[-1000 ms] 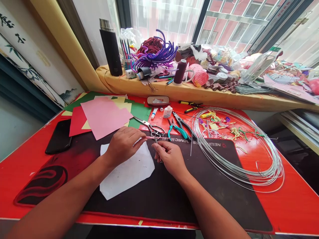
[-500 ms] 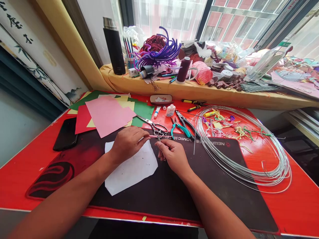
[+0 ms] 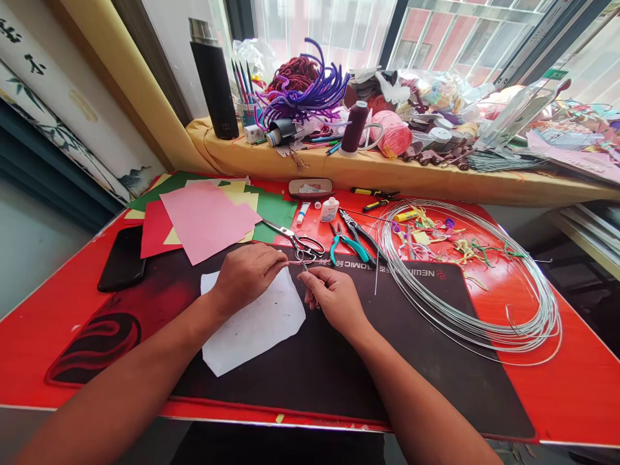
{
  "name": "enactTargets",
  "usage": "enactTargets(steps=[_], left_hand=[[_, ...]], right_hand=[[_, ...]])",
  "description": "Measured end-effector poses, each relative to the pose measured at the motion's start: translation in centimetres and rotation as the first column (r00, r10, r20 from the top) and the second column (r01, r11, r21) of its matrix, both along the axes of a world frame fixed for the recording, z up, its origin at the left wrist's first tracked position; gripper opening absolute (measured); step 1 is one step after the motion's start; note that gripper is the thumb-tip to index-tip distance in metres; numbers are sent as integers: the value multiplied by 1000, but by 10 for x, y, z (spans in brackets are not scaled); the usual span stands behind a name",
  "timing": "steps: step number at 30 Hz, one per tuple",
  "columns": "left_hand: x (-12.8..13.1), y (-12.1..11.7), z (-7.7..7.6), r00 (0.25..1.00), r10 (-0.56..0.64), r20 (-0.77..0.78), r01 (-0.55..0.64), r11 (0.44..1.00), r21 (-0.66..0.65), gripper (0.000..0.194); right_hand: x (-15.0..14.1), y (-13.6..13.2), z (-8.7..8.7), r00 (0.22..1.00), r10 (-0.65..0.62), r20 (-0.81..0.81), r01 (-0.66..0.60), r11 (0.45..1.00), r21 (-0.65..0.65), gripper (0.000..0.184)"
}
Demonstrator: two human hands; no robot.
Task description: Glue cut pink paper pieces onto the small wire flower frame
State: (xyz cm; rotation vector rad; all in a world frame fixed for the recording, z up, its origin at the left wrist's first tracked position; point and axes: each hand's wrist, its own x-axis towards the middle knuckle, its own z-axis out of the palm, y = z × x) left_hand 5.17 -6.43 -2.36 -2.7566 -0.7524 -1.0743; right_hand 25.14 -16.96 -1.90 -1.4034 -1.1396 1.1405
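Over a white sheet of paper [image 3: 256, 323] on the dark mat, my left hand [image 3: 252, 274] is closed, its fingertips pinching a thin pink strip [image 3: 294, 262] that stretches toward the right. My right hand [image 3: 334, 297] is curled round a small silvery metal tool [image 3: 303, 263], whose tip meets the strip. Most of this tool is hidden by the fingers, and its exact kind cannot be made out. Just beyond both hands lie scissors [image 3: 306, 247]. Teal-handled pliers [image 3: 347, 244] rest to their right.
Coloured paper sheets [image 3: 208, 219] and a black phone [image 3: 123, 258] lie at the left. A big coil of silvery wire [image 3: 465, 329] spreads over the right side, near yarn scraps [image 3: 472, 255]. Glue bottle [image 3: 330, 210] stands behind. The sill holds a black flask [image 3: 216, 90] and craft supplies.
The view has shifted slightly, so the whole scene sits a little higher and further left. Both hands keep nearly the same pose and hold the same things.
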Motion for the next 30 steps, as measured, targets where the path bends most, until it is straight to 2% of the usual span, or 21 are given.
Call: enactTargets(steps=[5,9,17,24,30], left_hand=[[1,-3,6,999,-36,40,39,996,-74,20],[8,-9,9,996,-78,42,80,995,-51,14],[10,-11,9,996,-69,59,69,998,11,17],[12,-13,4,995,-32,100,42,994,-100,19],[9,-9,1,996,-12,88,17,998,-57,18]], right_hand=[[1,0,0,1000,-1,25,1,1000,16,27],[-1,-1,-1,998,31,52,-33,999,32,32],[-5,-4,1,998,48,38,-48,999,11,28],[-6,-3,1,997,50,52,-50,999,4,31],[-4,-2,-1,998,44,35,-44,999,13,26]])
